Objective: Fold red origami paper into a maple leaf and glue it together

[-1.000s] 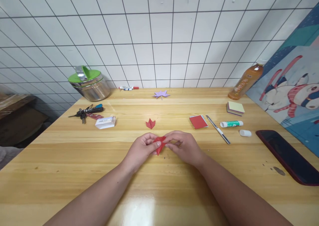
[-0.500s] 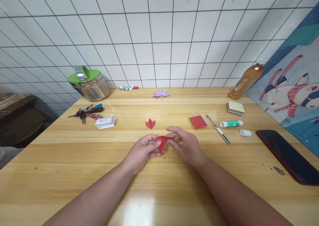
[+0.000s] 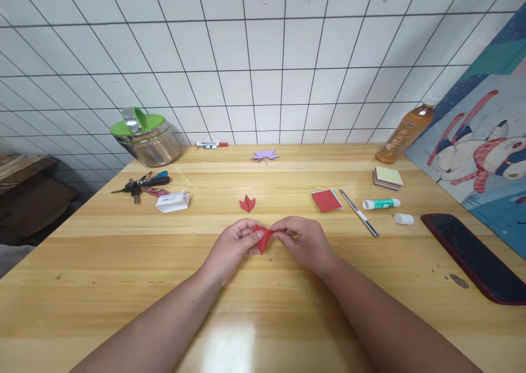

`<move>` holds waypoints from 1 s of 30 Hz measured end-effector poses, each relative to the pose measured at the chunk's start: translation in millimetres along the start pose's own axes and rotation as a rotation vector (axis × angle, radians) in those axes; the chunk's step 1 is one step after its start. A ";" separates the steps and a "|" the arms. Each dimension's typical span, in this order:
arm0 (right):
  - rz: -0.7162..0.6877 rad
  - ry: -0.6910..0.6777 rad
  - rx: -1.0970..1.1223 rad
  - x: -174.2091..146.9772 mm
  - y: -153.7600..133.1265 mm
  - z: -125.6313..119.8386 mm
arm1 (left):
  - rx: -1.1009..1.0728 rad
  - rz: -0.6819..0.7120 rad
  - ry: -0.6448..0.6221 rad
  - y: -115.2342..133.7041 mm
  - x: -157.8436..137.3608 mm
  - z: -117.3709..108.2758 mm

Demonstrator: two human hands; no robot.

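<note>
A small folded red paper (image 3: 263, 241) is held between both hands above the front middle of the table. My left hand (image 3: 234, 247) pinches it from the left, thumb pressed on its face. The fingertips of my right hand (image 3: 303, 241) are closed on its right corner. Just beyond the hands lies a folded red paper piece (image 3: 247, 204) with pointed tips, touched by neither hand. To the right of it is a small stack of square paper (image 3: 327, 200), red on top.
Farther back lies a purple paper leaf (image 3: 266, 155). On the right are a craft knife (image 3: 359, 213), glue stick (image 3: 381, 204), its cap (image 3: 404, 219), a phone (image 3: 472, 255) and a bottle (image 3: 405, 135). Keys (image 3: 142, 185), an eraser (image 3: 173, 202) and a metal pot (image 3: 154, 143) stand left.
The red paper and my left hand have shifted slightly left. My right hand's raised fingers have curled down, and its fingertips pinch the paper's right corner.
</note>
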State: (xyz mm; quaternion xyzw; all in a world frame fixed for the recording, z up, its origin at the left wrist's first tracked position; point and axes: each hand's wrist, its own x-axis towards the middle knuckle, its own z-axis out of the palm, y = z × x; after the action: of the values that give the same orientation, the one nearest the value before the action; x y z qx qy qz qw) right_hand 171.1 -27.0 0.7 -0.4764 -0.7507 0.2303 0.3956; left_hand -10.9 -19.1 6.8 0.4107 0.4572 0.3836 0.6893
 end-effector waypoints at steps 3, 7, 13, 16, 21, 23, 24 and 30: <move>0.001 0.014 0.019 0.2 -0.2 -0.1 | -0.004 -0.012 -0.017 -0.2 -0.1 -0.1; -0.034 -0.004 -0.029 0.4 -2.0 -2.3 | -0.001 -0.022 -0.033 0.0 -0.3 0.6; -0.050 -0.042 -0.096 0.3 -6.2 -5.4 | 0.014 -0.026 -0.065 -0.1 -0.1 1.9; -0.092 -0.027 -0.032 0.1 -6.9 -3.9 | -0.006 -0.029 -0.082 0.0 -0.1 2.0; 0.053 0.059 0.104 -2.2 -5.6 -1.1 | -0.098 -0.049 -0.088 2.5 -0.8 3.7; 0.004 0.029 0.087 -2.9 -5.6 -1.9 | -0.122 -0.044 -0.071 3.6 -0.9 3.9; -0.032 0.013 0.062 -3.0 -5.7 -2.6 | -0.131 -0.042 -0.065 3.9 -1.0 3.8; -0.118 -0.007 -0.040 -0.5 -1.6 -5.5 | -0.141 -0.061 -0.072 4.3 -1.8 2.0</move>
State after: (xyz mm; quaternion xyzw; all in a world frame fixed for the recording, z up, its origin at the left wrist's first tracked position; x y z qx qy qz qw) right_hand 174.8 -28.4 4.8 -0.4384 -0.7833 0.1933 0.3961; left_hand -10.2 -19.6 11.8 0.3607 0.4163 0.3785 0.7439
